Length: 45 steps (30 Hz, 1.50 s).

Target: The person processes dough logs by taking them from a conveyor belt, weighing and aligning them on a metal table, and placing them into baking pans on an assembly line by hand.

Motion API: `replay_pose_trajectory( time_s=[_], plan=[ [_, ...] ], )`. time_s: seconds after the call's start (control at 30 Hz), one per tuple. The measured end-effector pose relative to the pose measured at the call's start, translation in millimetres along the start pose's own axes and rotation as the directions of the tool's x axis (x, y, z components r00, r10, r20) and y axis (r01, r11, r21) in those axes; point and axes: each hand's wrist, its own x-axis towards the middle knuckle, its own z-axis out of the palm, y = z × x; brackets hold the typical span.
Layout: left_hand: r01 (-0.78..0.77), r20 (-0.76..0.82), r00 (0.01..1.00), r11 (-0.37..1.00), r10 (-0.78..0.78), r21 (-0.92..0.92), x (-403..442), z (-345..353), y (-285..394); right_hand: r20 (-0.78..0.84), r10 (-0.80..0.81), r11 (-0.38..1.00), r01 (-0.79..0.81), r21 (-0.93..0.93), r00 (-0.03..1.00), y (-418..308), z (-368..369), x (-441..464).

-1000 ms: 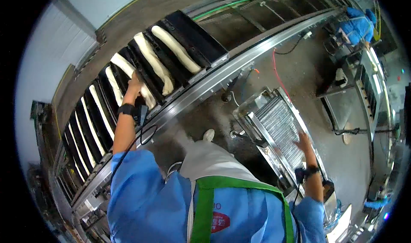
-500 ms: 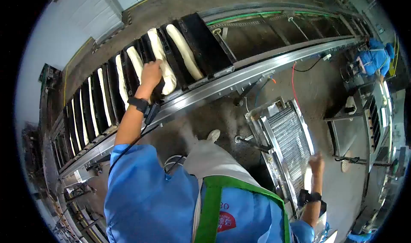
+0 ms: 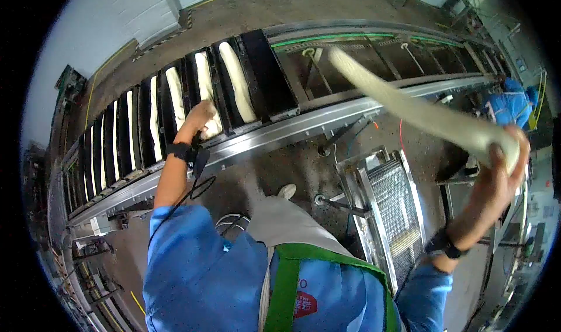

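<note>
A long, pale dough roll [image 3: 409, 111] hangs in the air at the right, slanting up to the left. My right hand [image 3: 504, 167] is closed around its near end. My left hand [image 3: 200, 118], fingers curled, is on the lower part of another dough strip [image 3: 203, 78] lying in a black baking tray. The fingertips are partly hidden against the dough. Just right of it lies a further dough strip [image 3: 236, 80] in its own slot. The rightmost black slot [image 3: 270, 75] holds no dough.
Several dough-filled black trays [image 3: 137, 130] line the metal conveyor [image 3: 263, 132] to the left. A small mesh-belt conveyor [image 3: 388, 197] stands on my right, with a pale piece [image 3: 404, 240] on it. A person in blue [image 3: 509, 105] is at the far right.
My right hand has risen from beside the mesh conveyor, now carrying a dough roll. My left hand has slid down toward the near end of its dough strip, which now lies straighter in the slot.
</note>
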Motion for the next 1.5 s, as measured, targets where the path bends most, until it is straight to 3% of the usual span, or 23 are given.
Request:
replay_pose_trajectory(
  time_s=[0.1,0.13,0.17,0.2,0.3,0.33,0.37,0.43,0.5,0.63,0.8,0.87,0.9,0.93,1.0,1.07,1.1,1.17,1.2,1.23,1.3,1.4,1.5],
  plan=[
    [0.077,-0.061,0.995,0.994,-0.082,-0.082,-14,12,-9,0.108,-0.135,0.991,0.133,0.027,0.985,16,84,4],
    [-0.15,-0.196,0.963,0.971,0.186,0.183,-9,24,-32,0.16,-0.14,0.99,0.135,0.038,0.977,25,115,-1],
    [-0.315,-0.244,0.854,0.829,0.46,0.461,-10,33,-45,0.22,-0.157,0.987,0.144,0.074,0.963,38,146,-10],
    [-0.279,-0.264,0.837,0.788,0.48,0.548,-27,40,-36,0.18,-0.356,0.917,0.305,0.257,0.917,65,186,-23],
    [-0.301,-0.243,0.863,0.837,0.443,0.456,-42,45,-16,0.625,-0.268,0.956,0.282,0.079,0.733,150,268,-100],
    [-0.108,-0.239,0.938,0.869,0.25,0.483,-42,42,-1,0.75,-0.191,0.952,0.306,-0.016,0.633,162,272,-121],
    [0.089,-0.241,0.97,0.858,0.041,0.505,-41,41,7,0.752,-0.198,0.952,0.307,-0.007,0.629,159,260,-124],
    [0.201,-0.359,0.933,0.8,0.02,0.565,-31,53,7,0.94,-0.196,0.923,0.375,0.082,0.278,162,229,-125],
    [0.298,-0.441,0.897,0.763,-0.019,0.574,-17,61,-2,0.944,-0.179,0.931,0.358,0.071,0.277,187,204,-126],
    [0.251,-0.413,0.91,0.759,0.025,0.6,-11,52,-8,0.944,-0.117,0.978,0.201,0.056,0.31,244,145,-121],
    [0.225,-0.334,0.942,0.774,-0.019,0.591,6,37,-28,0.941,0.027,0.982,0.169,-0.089,0.337,302,65,-134],
    [0.377,-0.466,0.884,0.647,-0.037,0.663,1,24,-45,0.93,0.138,0.97,0.144,-0.196,0.341,292,41,-159],
    [0.422,-0.524,0.846,0.484,0.092,0.767,-21,24,8,0.901,0.214,0.954,0.118,-0.276,0.377,291,33,-168],
    [0.316,-0.538,0.774,0.532,0.334,0.785,-27,29,35,0.865,0.291,0.931,0.085,-0.354,0.409,294,22,-175],
    [-0.094,-0.244,0.876,0.644,0.416,0.76,-20,44,81,0.826,0.261,0.916,0.143,-0.376,0.5,309,-4,-187],
    [-0.137,0.036,0.987,0.712,0.154,0.689,4,70,90,0.759,0.43,0.889,-0.082,-0.451,0.489,316,-34,-193],
    [-0.26,0.073,0.945,0.594,0.319,0.761,14,84,81,0.746,0.459,0.882,-0.148,-0.447,0.483,318,-47,-193],
    [-0.216,0.093,0.971,0.643,0.221,0.735,35,90,73,0.718,0.499,0.857,-0.155,-0.491,0.485,327,-67,-203],
    [-0.323,0.105,0.926,0.62,0.362,0.715,53,87,44,0.729,0.504,0.853,-0.139,-0.503,0.462,330,-78,-208],
    [-0.326,0.18,0.94,0.608,0.289,0.724,51,83,56,0.638,0.638,0.768,-0.295,-0.569,0.43,321,-86,-205],
    [-0.418,0.284,0.905,0.792,0.318,0.445,28,64,59,0.514,0.744,0.656,-0.321,-0.683,0.428,312,-99,-219],
    [-0.508,0.243,0.853,0.632,0.461,0.585,43,49,-5,0.341,0.82,0.49,-0.258,-0.833,0.46,313,-131,-232],
    [-0.419,0.199,0.892,0.576,0.407,0.702,66,32,-52,0.164,0.836,0.275,-0.141,-0.951,0.524,314,-169,-256]
  ],
)
